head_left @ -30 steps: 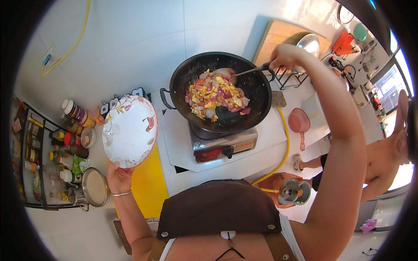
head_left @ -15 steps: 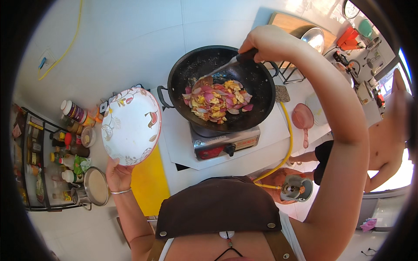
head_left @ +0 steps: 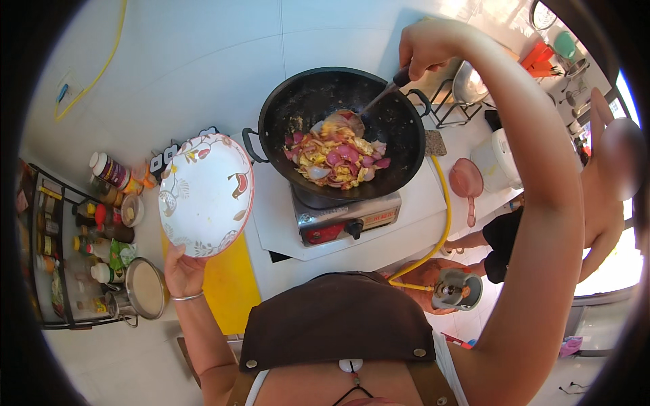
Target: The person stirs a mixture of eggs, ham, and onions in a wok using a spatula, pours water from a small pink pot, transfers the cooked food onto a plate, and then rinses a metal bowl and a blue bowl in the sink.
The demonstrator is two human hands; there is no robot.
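So the left hand (head_left: 181,271) is gripping the lower rim of a round white ceramic plate with a floral print and an orange edge (head_left: 206,195), fingers clamped on it, holding it tilted up with its face open and nothing on it yet. Right beside that grip, toward the stove, a yellow cutting board (head_left: 230,291) is lying on the white counter (head_left: 284,216), and on the far side of the hand a rack of sauce and spice bottles (head_left: 101,203) is standing with a small metal pot (head_left: 145,287) just below it. The right hand (head_left: 426,47) is closed tight around the dark handle of a metal spatula (head_left: 359,115), reaching over the far rim of a black round wok (head_left: 342,128). The spatula's blade is sitting down from that grip, touching the top of the stir-fry of yellow egg and pinkish-red slices (head_left: 338,155) piled in the middle of the wok. The wok is sitting on a single steel gas burner with a red front panel (head_left: 345,220), fed by a yellow hose (head_left: 443,216). Going by this, the food is looking pretty much cooked and gathered in a heap, but all of it is sitting in the wok and the plate is bare, so I'd say the cooking's mostly done and the dishing up isn't started. Another person is standing off to the right.
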